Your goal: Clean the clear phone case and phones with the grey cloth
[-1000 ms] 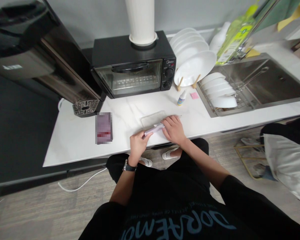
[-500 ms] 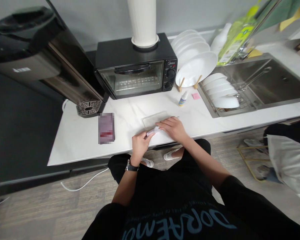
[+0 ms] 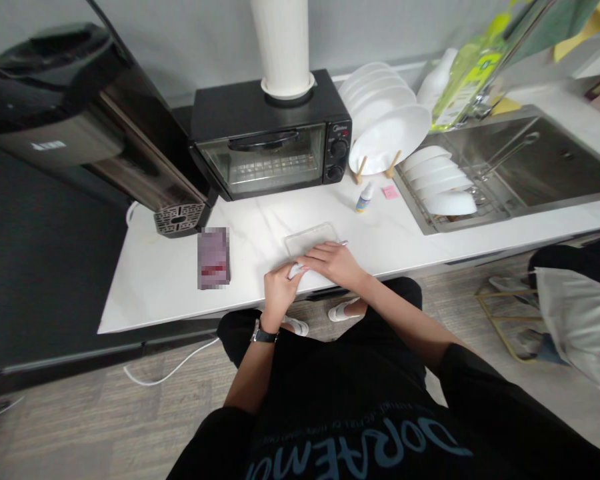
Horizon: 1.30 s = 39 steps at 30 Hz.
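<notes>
Near the counter's front edge, my left hand (image 3: 279,288) is closed round a small pale object (image 3: 296,270), mostly hidden by the fingers. My right hand (image 3: 333,262) reaches over from the right, its fingertips pressed to the same object. A thin stick-like item (image 3: 344,243) pokes out beyond the right hand's knuckles; its other end is hidden. Just behind both hands lies a clear flat rectangular tray (image 3: 307,239), partly covered by the right hand. A small white bottle with a blue and yellow label (image 3: 364,199) stands farther back, beside a pink note (image 3: 390,192).
On the white counter (image 3: 250,247) are a blurred purple item (image 3: 213,259) at left, a dark dispenser (image 3: 180,219) and a black toaster oven (image 3: 275,157). White plates (image 3: 390,137) stand near the sink (image 3: 545,167). A person's pale clothing (image 3: 575,320) shows at right.
My right hand has moved left, closer to my left hand, and now covers more of the pale object. More of the thin item shows behind its knuckles. My left hand has barely moved.
</notes>
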### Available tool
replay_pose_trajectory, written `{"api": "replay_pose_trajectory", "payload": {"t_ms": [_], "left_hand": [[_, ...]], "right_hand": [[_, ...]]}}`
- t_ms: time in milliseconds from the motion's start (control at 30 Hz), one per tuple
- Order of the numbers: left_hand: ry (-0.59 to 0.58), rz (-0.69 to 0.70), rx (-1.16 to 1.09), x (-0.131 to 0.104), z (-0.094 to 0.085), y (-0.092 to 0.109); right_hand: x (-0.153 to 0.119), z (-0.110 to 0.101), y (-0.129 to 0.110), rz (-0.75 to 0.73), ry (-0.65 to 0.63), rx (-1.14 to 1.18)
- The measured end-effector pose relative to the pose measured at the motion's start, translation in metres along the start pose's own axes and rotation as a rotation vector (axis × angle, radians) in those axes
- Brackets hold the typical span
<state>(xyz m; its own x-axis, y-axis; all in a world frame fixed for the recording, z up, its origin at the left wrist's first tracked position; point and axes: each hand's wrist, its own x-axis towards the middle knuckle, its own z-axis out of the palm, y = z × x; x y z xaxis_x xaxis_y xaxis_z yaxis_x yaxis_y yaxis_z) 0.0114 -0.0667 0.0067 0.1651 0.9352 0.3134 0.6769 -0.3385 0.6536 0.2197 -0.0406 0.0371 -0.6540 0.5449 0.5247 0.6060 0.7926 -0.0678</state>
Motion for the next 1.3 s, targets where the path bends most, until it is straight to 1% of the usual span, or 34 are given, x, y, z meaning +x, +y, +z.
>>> {"api": "replay_pose_trajectory", "payload": {"t_ms": [67,133,200,267,333,400,467,533,600,667,767,833,900,967,1067,1133,1200,1233,1300], "left_hand": [[0.000,0.006,-0.005,0.000,0.001,0.000],[0.007,0.007,-0.007,0.000,0.002,0.000],[0.015,0.009,-0.013,0.000,0.002,0.000],[0.018,0.010,-0.019,0.000,0.002,0.000],[0.016,0.006,-0.017,0.000,0.002,0.000],[0.002,0.004,0.009,0.001,0.002,-0.002],[-0.008,0.005,0.058,0.001,0.002,-0.004],[-0.006,0.004,0.094,0.001,0.002,-0.006],[0.006,0.002,0.084,0.001,0.002,-0.006],[0.015,-0.003,0.040,0.000,0.002,-0.005],[0.022,-0.010,-0.005,0.000,0.002,-0.001],[0.022,-0.011,-0.001,0.000,0.002,0.001],[0.021,-0.009,0.005,0.000,0.001,0.002],[0.013,-0.004,0.012,0.000,0.000,0.001],[-0.011,-0.018,0.081,0.001,0.001,-0.003],[-0.022,-0.037,0.133,0.001,0.002,-0.007],[-0.027,-0.041,0.149,0.002,0.002,-0.009],[-0.029,-0.038,0.149,0.001,0.003,-0.009],[-0.025,-0.033,0.139,0.001,0.003,-0.008]], "right_hand": [[-0.019,-0.009,0.021,0.034,0.041,-0.013],[-0.037,-0.019,0.042,0.086,0.052,-0.005],[-0.047,-0.023,0.052,0.126,0.035,0.012],[-0.044,-0.020,0.045,0.145,0.024,0.009],[-0.031,-0.010,0.024,0.140,0.025,-0.024],[-0.012,0.004,-0.003,0.117,0.008,-0.077],[0.004,0.016,-0.026,0.153,-0.003,-0.123],[0.011,0.023,-0.035,0.158,0.018,-0.149],[0.006,0.023,-0.030,0.139,0.062,-0.164],[-0.005,0.018,-0.013,0.166,0.093,-0.175],[-0.024,0.005,0.012,0.309,0.101,-0.151],[-0.028,-0.001,0.019,0.397,0.102,-0.117],[-0.023,-0.001,0.014,0.458,0.115,-0.101],[-0.012,0.005,-0.001,0.476,0.122,-0.104],[0.010,0.021,-0.033,0.394,0.083,-0.101],[0.022,0.030,-0.048,0.320,0.044,-0.096],[0.026,0.033,-0.054,0.263,0.022,-0.090],[0.025,0.032,-0.052,0.238,0.014,-0.083],[0.017,0.027,-0.041,0.217,0.006,-0.072]]}}
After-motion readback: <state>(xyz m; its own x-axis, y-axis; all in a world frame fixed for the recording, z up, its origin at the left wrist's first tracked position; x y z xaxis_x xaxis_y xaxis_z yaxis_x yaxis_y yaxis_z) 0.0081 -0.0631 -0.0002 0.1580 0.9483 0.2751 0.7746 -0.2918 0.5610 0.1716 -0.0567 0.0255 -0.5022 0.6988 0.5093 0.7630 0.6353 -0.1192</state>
